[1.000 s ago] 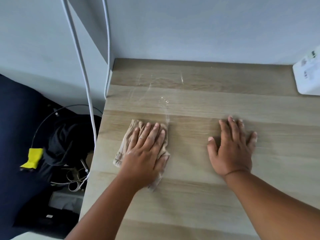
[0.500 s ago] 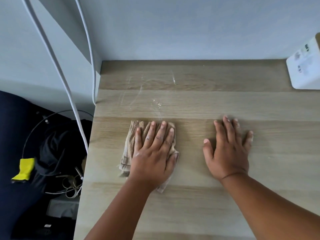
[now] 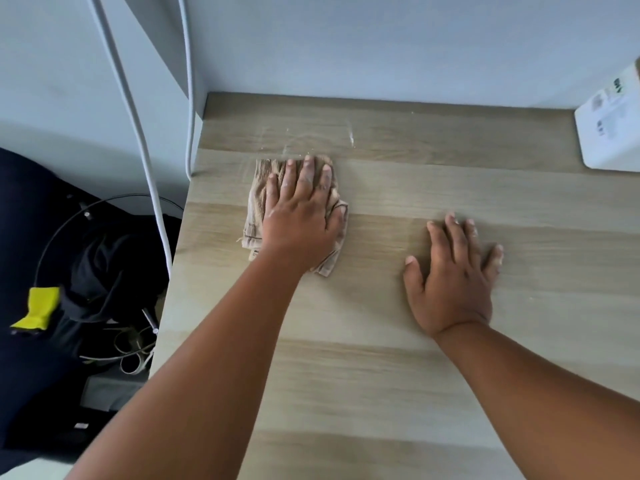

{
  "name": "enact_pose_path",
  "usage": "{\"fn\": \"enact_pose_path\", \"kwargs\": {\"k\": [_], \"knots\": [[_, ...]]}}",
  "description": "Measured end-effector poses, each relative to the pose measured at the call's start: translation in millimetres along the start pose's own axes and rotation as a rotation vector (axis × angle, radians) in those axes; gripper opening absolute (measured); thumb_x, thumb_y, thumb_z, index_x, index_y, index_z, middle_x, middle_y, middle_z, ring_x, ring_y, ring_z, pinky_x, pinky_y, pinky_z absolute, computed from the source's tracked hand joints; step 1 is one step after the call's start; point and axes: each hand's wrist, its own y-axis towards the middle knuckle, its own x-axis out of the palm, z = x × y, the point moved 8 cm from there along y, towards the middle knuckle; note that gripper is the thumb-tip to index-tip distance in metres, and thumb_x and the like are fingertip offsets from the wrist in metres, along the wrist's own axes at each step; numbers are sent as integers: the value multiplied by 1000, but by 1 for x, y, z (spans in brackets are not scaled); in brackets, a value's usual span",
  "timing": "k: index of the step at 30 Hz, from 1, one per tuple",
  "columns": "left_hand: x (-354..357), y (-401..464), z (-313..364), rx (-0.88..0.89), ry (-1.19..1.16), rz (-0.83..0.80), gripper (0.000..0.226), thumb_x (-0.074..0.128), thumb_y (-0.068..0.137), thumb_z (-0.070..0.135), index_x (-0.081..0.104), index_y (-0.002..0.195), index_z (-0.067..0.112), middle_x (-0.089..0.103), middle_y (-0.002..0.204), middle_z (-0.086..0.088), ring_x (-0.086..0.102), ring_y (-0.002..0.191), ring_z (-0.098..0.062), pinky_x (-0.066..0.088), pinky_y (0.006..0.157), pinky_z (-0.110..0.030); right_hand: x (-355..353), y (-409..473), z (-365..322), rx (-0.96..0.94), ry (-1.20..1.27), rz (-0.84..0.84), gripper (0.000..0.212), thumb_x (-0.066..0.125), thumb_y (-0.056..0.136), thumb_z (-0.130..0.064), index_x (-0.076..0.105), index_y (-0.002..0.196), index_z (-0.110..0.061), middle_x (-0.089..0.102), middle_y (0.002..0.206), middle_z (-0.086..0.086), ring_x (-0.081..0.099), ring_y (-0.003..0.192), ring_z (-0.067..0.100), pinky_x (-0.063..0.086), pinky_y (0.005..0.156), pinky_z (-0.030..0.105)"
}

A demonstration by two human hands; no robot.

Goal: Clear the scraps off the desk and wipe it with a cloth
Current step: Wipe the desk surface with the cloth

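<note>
A light wooden desk fills the view. My left hand lies flat, fingers spread, pressing a folded tan cloth against the desk near its far left corner. Pale dusty smears and specks show on the wood just beyond the cloth. My right hand rests palm down on the bare desk to the right, holding nothing.
A white box stands at the far right against the wall. Two white cables hang past the desk's left edge. Below on the left lie dark bags, a yellow tag and loose wires.
My left hand has pushed the cloth away from me, toward the back wall, over the speckled patch. My right hand has stayed flat in place.
</note>
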Motion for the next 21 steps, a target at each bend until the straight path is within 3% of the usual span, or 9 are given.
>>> {"fn": "enact_pose_path", "kwargs": {"k": [8,11,15,21], "knots": [[5,-120,-22,23,49,30,71,31,99,56,29,162,23,16,172,-4,9,160,-28,12,127,-55,1,-1,0,11,0,-40,74,31,92,-56,38,157,-21,18,171,4,6,160,28,0,124,66],[7,-138,-30,-11,67,17,72,33,99,57,28,162,23,15,172,-3,7,160,-26,12,127,-57,0,-2,-1,12,5,-37,74,33,92,-56,39,156,-21,20,171,4,8,159,28,1,124,66],[3,-115,-30,-54,65,14,76,33,97,60,22,163,26,11,173,-3,1,160,-28,6,126,-61,0,-1,-2,7,1,-34,72,35,92,-55,40,156,-20,21,170,5,10,159,30,2,124,67],[-12,-9,-35,-153,14,16,76,25,96,66,11,164,35,0,174,4,-9,159,-24,-4,125,-60,0,-2,0,2,-15,-20,73,34,92,-54,40,156,-19,22,170,4,11,159,30,4,123,68]]}}
